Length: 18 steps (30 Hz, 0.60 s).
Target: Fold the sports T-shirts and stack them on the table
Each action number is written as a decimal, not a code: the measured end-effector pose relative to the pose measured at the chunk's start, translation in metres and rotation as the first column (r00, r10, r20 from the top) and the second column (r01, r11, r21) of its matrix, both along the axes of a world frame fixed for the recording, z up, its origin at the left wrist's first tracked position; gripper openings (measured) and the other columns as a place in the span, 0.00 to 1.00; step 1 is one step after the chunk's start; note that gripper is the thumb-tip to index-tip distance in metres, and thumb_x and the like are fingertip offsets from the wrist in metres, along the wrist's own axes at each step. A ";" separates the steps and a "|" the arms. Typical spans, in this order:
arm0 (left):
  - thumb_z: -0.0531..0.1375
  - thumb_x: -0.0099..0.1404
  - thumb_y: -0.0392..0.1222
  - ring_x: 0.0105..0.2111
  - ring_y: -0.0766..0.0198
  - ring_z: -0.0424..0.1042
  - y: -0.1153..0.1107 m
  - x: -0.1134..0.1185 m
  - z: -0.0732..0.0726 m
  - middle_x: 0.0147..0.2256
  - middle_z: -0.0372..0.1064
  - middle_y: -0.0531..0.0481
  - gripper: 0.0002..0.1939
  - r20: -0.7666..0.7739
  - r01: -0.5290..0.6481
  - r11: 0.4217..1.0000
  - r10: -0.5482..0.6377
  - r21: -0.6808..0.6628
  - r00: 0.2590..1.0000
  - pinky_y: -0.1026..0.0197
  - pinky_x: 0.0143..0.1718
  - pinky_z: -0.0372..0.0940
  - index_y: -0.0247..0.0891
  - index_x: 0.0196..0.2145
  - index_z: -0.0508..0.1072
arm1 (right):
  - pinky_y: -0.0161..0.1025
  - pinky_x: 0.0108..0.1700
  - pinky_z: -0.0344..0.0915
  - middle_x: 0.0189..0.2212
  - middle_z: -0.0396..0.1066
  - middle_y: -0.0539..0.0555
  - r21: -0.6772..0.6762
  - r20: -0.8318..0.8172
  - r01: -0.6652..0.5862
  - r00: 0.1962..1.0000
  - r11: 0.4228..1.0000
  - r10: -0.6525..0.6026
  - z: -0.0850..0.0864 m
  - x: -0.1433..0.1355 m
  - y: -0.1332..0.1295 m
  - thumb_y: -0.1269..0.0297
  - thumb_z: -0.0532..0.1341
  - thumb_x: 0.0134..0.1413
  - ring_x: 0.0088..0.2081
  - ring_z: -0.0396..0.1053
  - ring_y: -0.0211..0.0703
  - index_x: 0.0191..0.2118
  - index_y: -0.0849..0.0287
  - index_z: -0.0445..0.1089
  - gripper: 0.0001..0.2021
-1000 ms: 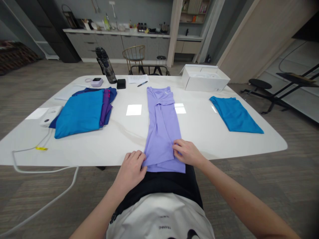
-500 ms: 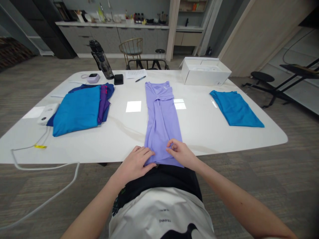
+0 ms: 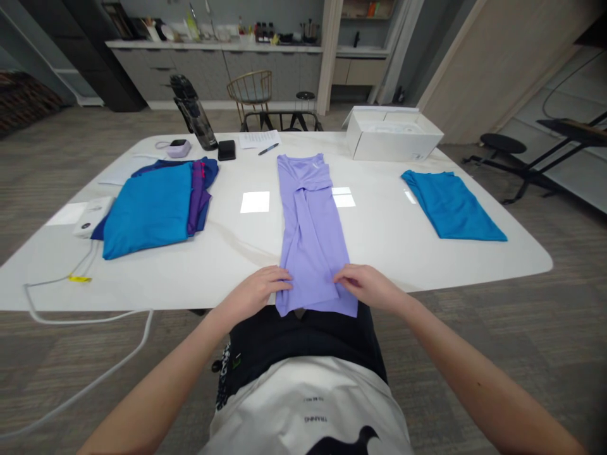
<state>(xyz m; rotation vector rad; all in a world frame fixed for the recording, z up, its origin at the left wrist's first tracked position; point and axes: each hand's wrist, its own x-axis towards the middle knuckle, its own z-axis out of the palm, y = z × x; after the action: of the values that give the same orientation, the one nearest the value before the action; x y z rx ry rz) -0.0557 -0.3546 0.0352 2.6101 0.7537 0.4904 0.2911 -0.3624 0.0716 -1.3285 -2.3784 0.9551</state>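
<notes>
A lavender garment (image 3: pixel 310 234) lies lengthwise on the white table (image 3: pixel 379 253), its lower end hanging slightly over the front edge. At its lower left edge is my left hand (image 3: pixel 258 292), fingers pressed together on the fabric. My right hand (image 3: pixel 367 285) pinches the cloth near the lower right edge. A folded blue garment (image 3: pixel 455 205) rests on the right side of the table. On the left, another blue garment (image 3: pixel 149 212) tops a stack with purple and navy ones.
Along the back stand a dark bottle (image 3: pixel 194 117), a black wallet (image 3: pixel 226 150), a pen (image 3: pixel 268 149), papers (image 3: pixel 258 139) and an open white box (image 3: pixel 393 136). A white power strip (image 3: pixel 93 218) with its cable (image 3: pixel 88 322) lies at the left.
Both hands have moved slightly away from the front edge; my right hand also shifted right. The lower end of the lavender garment looks spread wider.
</notes>
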 end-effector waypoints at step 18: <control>0.59 0.71 0.48 0.44 0.59 0.73 0.056 0.031 0.032 0.41 0.76 0.47 0.10 0.327 -0.029 0.828 0.252 -0.559 0.911 0.56 0.51 0.64 0.41 0.40 0.76 | 0.41 0.46 0.65 0.41 0.70 0.54 -0.226 -0.396 -0.058 0.917 0.972 -0.038 0.015 0.027 0.055 0.52 0.62 0.63 0.41 0.67 0.43 0.40 0.55 0.73 0.12</control>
<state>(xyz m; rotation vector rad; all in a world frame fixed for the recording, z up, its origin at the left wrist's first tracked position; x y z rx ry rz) -0.0246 -0.2988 0.0675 1.8555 0.8111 0.6942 0.3186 -0.3075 0.0870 -1.0644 -2.0106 1.3949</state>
